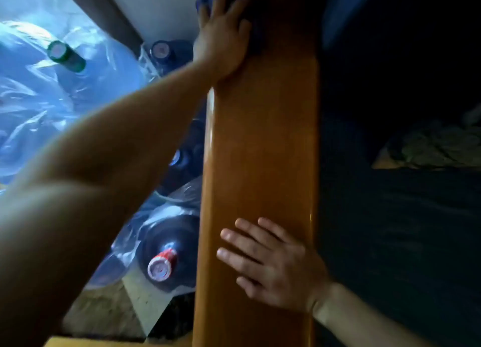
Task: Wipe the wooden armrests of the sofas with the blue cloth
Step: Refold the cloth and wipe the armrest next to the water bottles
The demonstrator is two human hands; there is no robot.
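Two hands are laid on one wooden armrest [260, 164], which runs from near to far through the middle of the view.

The left hand [223, 34] is pressed flat, fingers spread, on the blue cloth [253, 32] at the far end of the armrest; the cloth is pinned under the palm rather than gripped, and only its dark edges are seen around the hand. The right hand [270, 266] is rested open and empty on the near part of the wood, fingers pointed left. Bottles wrapped in clear plastic [161, 258] are seen to the left of the armrest, and a dark sofa seat [403, 229] lies to the right.
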